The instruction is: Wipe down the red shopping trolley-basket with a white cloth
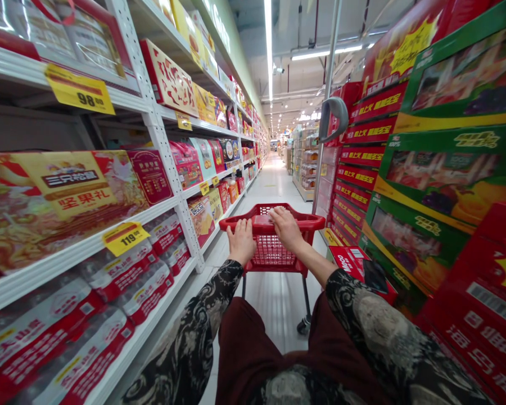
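**Both hands on a red shopping cart in a supermarket aisle**

Dark red trousers and patterned black-and-grey sleeves (375, 332) fill the bottom of the view. The left hand (241, 242) is closed around the handle of a red plastic shopping cart (272, 222), and the right hand (287, 228) is also closed on that handle, its fingers (280, 212) curled over the top. The cart stands on the pale floor (274, 301) directly ahead of the person, between the shelving and a display, and its mesh basket (270, 250) shows no clear contents.

On the left, white metal shelving (164, 135) holds clear packs with red labels (37, 332) low down and printed gift boxes (67, 191) above, with yellow price tags (125, 238) on the shelf edges. On the right, just beside the cart, a red box (354, 270) sits at the foot of a tall stack of red and green juice cartons (421, 169). A grey pole (329, 118) rises from the display. Farther down the aisle, more shelves (306, 163) stand under long ceiling lights (269, 50)
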A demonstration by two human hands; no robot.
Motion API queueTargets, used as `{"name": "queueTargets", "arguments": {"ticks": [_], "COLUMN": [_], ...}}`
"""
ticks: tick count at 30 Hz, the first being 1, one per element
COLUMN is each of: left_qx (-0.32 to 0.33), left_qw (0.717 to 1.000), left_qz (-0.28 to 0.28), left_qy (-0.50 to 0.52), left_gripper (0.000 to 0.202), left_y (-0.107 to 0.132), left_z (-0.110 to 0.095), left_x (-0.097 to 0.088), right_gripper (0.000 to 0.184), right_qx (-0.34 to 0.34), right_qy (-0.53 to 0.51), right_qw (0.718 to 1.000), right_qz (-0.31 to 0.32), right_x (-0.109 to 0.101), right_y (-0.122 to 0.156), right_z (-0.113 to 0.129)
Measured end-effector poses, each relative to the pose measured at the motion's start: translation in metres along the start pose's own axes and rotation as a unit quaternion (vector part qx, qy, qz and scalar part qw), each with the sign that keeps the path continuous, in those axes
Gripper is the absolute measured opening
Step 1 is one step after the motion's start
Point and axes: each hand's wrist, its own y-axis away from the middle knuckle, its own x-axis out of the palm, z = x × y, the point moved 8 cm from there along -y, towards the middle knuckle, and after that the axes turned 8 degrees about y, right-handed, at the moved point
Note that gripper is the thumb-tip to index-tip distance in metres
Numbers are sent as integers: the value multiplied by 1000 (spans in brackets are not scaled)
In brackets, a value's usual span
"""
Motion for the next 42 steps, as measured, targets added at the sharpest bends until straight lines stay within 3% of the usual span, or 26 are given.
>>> {"name": "queueTargets", "arguments": {"ticks": [3, 7, 12, 15, 19, 21, 27, 29, 36, 42], "left_qx": [4, -10, -9, -7, 9, 33, 24, 32, 50, 80], "left_qw": [1000, 1000, 1000, 1000, 1000, 999, 1000, 999, 998, 996], "left_qz": [-4, 3, 22, 23, 9, 7, -13, -11, -17, -8], "left_qy": [2, 4, 2, 0, 1, 3, 5, 11, 34, 26], "left_gripper": [64, 69, 69, 69, 68, 65, 64, 64, 58, 54], "left_y": [-1, -4, -10, -13, -19, -23, -35, -37, -36, -22], "left_z": [6, 14, 10, 5, -1, -2, 14, 11, -10, -26], "left_x": [2, 7, 10, 14, 18, 21, 26, 29, 24, 9], "right_gripper": [39, 41, 41, 40, 41, 42, 42, 41, 38, 38], "right_qx": [-30, 25, 68, 74, 35, 23, 110, 128, 66, 31], "right_qy": [13, 38, 40, 41, 36, 37, 57, 57, 6, -15], "right_qw": [999, 999, 997, 996, 997, 997, 991, 989, 997, 999], "right_qz": [9, 2, 21, 33, 57, 62, 45, 39, 49, 13], "right_x": [-4, -7, 3, 12, 25, 26, 11, 10, 29, 10], "right_y": [7, 14, 5, -5, -15, -17, -17, -17, -17, -4], "right_z": [3, -13, -23, -13, 11, 11, -43, -48, -8, -18]}}
